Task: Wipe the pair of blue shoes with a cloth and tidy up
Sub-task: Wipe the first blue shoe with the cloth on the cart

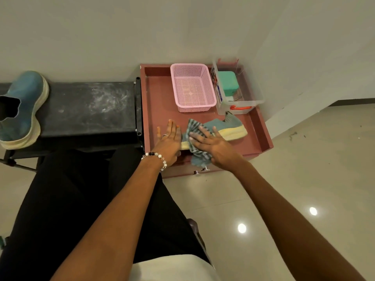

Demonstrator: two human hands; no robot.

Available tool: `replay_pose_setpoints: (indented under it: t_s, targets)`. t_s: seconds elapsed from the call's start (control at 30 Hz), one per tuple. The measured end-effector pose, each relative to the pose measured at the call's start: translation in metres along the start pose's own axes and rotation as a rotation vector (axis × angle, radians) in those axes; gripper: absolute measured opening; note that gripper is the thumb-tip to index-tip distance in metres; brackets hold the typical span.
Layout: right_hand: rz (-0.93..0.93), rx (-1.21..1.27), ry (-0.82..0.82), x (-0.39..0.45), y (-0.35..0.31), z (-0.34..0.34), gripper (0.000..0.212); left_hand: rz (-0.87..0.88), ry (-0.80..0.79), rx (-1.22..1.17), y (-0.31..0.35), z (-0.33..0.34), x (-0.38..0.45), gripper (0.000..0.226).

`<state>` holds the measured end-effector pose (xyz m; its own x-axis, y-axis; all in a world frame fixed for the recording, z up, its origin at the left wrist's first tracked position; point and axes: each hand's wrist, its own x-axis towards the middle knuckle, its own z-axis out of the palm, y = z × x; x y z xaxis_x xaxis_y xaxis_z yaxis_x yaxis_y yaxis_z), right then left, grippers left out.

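Note:
One blue shoe (225,126) with a cream sole lies on its side on the reddish-brown tray table (160,102). A striped grey-blue cloth (194,130) is draped over its toe end. My right hand (211,142) presses flat on the cloth with fingers spread. Beside the toe, my left hand (170,140) lies with its fingers straight and holds nothing. The second blue shoe (22,106) stands on the black bench (87,108) at the far left.
A pink mesh basket (192,88) and a clear plastic box (235,92) holding a green container stand at the back of the tray. The wall is right behind. Glossy tiled floor (284,189) stretches to the right. My legs in black trousers fill the lower left.

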<state>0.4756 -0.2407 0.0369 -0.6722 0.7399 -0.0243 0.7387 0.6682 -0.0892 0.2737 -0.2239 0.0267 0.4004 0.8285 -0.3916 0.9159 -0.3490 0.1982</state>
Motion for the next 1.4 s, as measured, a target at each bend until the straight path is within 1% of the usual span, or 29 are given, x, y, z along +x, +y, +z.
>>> replay_pose_setpoints:
  t_s: [0.07, 0.1, 0.17, 0.23, 0.3, 0.37, 0.4, 0.47, 0.53, 0.63, 0.7, 0.73, 0.77, 0.83, 0.87, 0.9, 0.93, 0.97, 1.0, 1.07, 1.1, 1.13, 1.17, 1.2, 1.27, 1.33, 1.4]
  targets:
    - [0.073, 0.001, -0.017, -0.026, 0.024, -0.002, 0.071, 0.006, 0.033, 0.031, 0.001, 0.001, 0.001, 0.088]
    - [0.138, 0.004, -0.005, -0.039, 0.034, -0.003, 0.069, 0.011, 0.055, 0.047, 0.001, 0.002, 0.002, 0.087]
    - [0.337, 0.063, 0.051, -0.050, 0.039, -0.003, 0.070, 0.022, 0.083, 0.063, 0.002, 0.000, 0.002, 0.085]
    - [0.527, 0.166, 0.117, -0.038, 0.020, 0.005, 0.072, 0.022, 0.086, 0.065, 0.003, -0.001, 0.002, 0.084]
    - [0.654, 0.242, 0.204, -0.014, -0.010, 0.015, 0.076, 0.020, 0.110, 0.078, 0.003, 0.000, 0.001, 0.085]
    - [0.716, 0.315, 0.167, 0.010, -0.041, 0.017, 0.081, 0.016, 0.154, 0.108, 0.006, 0.001, -0.002, 0.088]
    - [0.694, 0.352, 0.173, 0.019, -0.051, 0.017, 0.082, 0.021, 0.174, 0.132, 0.010, 0.000, -0.003, 0.088]
    - [0.584, 0.356, 0.256, 0.030, -0.058, 0.015, 0.078, 0.038, 0.209, 0.181, 0.019, -0.001, -0.003, 0.085]
    - [0.463, 0.240, 0.281, 0.031, -0.051, 0.017, 0.073, 0.028, 0.232, 0.182, 0.025, -0.002, -0.001, 0.074]
    - [0.295, 0.014, 0.152, 0.018, -0.024, 0.014, 0.059, 0.074, 0.292, 0.170, 0.024, 0.004, 0.004, 0.061]
    - [0.213, -0.130, 0.128, -0.001, 0.002, 0.011, 0.049, 0.163, 0.404, 0.230, 0.023, 0.013, 0.010, 0.063]
    - [0.196, -0.187, 0.125, -0.012, 0.016, 0.008, 0.049, 0.192, 0.448, 0.268, 0.024, 0.017, 0.013, 0.063]
    - [0.208, -0.215, 0.106, -0.022, 0.027, 0.005, 0.055, 0.216, 0.487, 0.294, 0.025, 0.019, 0.016, 0.062]
    - [0.285, -0.193, 0.058, -0.034, 0.044, 0.002, 0.069, 0.239, 0.517, 0.304, 0.029, 0.019, 0.018, 0.059]
    - [0.321, -0.172, 0.054, -0.034, 0.046, 0.002, 0.071, 0.239, 0.520, 0.304, 0.030, 0.017, 0.018, 0.060]
    - [0.357, -0.153, 0.064, -0.032, 0.045, 0.002, 0.067, 0.240, 0.521, 0.306, 0.030, 0.016, 0.017, 0.060]
    - [0.397, -0.149, 0.089, -0.030, 0.043, 0.003, 0.060, 0.240, 0.511, 0.317, 0.031, 0.015, 0.016, 0.061]
    - [0.455, -0.148, 0.114, -0.026, 0.040, 0.004, 0.053, 0.238, 0.496, 0.325, 0.030, 0.015, 0.016, 0.062]
    - [0.532, -0.136, 0.122, -0.020, 0.034, 0.003, 0.052, 0.237, 0.493, 0.322, 0.029, 0.016, 0.016, 0.062]
    - [0.711, -0.060, 0.107, -0.003, 0.013, 0.005, 0.057, 0.226, 0.493, 0.286, 0.030, 0.017, 0.018, 0.060]
    - [0.768, -0.006, 0.106, 0.006, -0.001, 0.009, 0.063, 0.219, 0.505, 0.275, 0.031, 0.016, 0.018, 0.059]
    - [0.760, 0.047, 0.127, 0.014, -0.015, 0.014, 0.067, 0.200, 0.505, 0.274, 0.032, 0.014, 0.016, 0.060]
    - [0.696, 0.100, 0.159, 0.020, -0.028, 0.020, 0.070, 0.178, 0.492, 0.269, 0.031, 0.012, 0.013, 0.062]
    - [0.611, 0.136, 0.207, 0.023, -0.039, 0.024, 0.070, 0.166, 0.444, 0.264, 0.029, 0.010, 0.010, 0.063]
    - [0.448, 0.108, 0.269, 0.017, -0.037, 0.028, 0.063, 0.153, 0.319, 0.241, 0.025, 0.006, 0.004, 0.066]
    - [0.316, -0.055, 0.187, -0.001, -0.013, 0.024, 0.053, 0.175, 0.356, 0.265, 0.025, 0.007, 0.003, 0.067]
    - [0.263, -0.215, 0.110, -0.021, 0.021, 0.021, 0.046, 0.187, 0.445, 0.277, 0.028, 0.014, 0.011, 0.063]
